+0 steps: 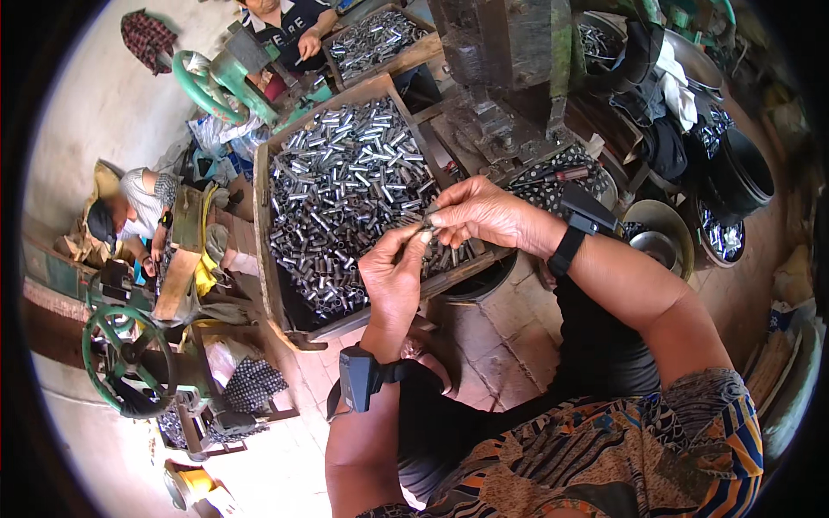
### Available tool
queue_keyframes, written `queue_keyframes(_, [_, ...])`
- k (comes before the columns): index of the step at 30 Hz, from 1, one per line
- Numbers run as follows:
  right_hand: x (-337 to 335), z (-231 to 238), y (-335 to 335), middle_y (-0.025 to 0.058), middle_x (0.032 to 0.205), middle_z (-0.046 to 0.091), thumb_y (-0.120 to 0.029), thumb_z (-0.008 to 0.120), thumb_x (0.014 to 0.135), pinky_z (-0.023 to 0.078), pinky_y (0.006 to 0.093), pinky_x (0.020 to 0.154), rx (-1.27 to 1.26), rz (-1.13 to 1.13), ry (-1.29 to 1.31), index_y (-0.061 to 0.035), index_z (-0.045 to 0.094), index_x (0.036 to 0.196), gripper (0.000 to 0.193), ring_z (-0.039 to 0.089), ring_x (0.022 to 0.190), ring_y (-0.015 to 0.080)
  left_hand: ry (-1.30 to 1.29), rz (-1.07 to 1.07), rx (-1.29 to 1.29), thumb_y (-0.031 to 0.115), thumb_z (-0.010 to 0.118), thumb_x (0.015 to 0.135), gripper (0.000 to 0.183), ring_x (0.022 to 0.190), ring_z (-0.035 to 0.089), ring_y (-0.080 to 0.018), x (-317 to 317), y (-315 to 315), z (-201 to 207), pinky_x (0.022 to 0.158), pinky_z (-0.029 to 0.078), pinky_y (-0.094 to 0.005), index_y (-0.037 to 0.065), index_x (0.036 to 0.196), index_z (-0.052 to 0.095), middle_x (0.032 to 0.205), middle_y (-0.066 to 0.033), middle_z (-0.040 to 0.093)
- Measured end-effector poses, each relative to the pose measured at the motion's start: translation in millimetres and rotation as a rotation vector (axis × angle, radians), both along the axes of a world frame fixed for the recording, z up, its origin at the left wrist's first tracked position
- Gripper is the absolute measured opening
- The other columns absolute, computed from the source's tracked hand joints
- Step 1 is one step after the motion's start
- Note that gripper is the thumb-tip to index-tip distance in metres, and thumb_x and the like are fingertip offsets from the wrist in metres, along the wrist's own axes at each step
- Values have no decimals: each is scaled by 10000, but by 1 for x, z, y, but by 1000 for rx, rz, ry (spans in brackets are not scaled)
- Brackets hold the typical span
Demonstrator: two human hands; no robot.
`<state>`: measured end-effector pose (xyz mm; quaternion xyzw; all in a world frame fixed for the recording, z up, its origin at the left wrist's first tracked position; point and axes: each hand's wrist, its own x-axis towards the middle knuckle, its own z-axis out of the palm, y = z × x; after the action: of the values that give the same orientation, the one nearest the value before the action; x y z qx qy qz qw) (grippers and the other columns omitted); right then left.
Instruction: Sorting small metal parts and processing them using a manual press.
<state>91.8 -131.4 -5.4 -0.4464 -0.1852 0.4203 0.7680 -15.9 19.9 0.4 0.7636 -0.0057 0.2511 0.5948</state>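
Observation:
Both my hands meet over the near right part of a wooden tray (262,207) heaped with short metal tubes (345,173). My left hand (393,272) pinches with thumb and forefinger at a small dark metal piece (427,223). From the right, my right hand (484,211) closes its fingertips on the same piece. Most of that piece is hidden by the fingers, so its exact shape does not show. The tubes below are partly shiny, partly dark.
A heavy metal press (501,86) stands beyond my hands. On a dotted cloth beside it lies a screwdriver (566,175). Two co-workers sit at the left and far side, near machines with green handwheels (129,358). Buckets (738,168) and bowls of parts stand at right.

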Motion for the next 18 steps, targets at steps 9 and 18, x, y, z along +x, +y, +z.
queue_keyframes(9, [2,13,4,100,807,664,-202,684,838,547,255,577,-52,-7,-154,25,640,904,240,653,654,155,41,29,-127,184,522,949,183,477,378,-14,3,5,0,424,283,-175,54,844,600,601,48,497])
queue_keyframes(18, [36,-47,23,129,854,673,16,635,752,508,298,713,-463,-302,-1068,32,640,955,204,650,801,190,301,103,-846,278,418,976,278,513,504,-162,22,40,9,477,394,-275,53,873,545,666,-59,578])
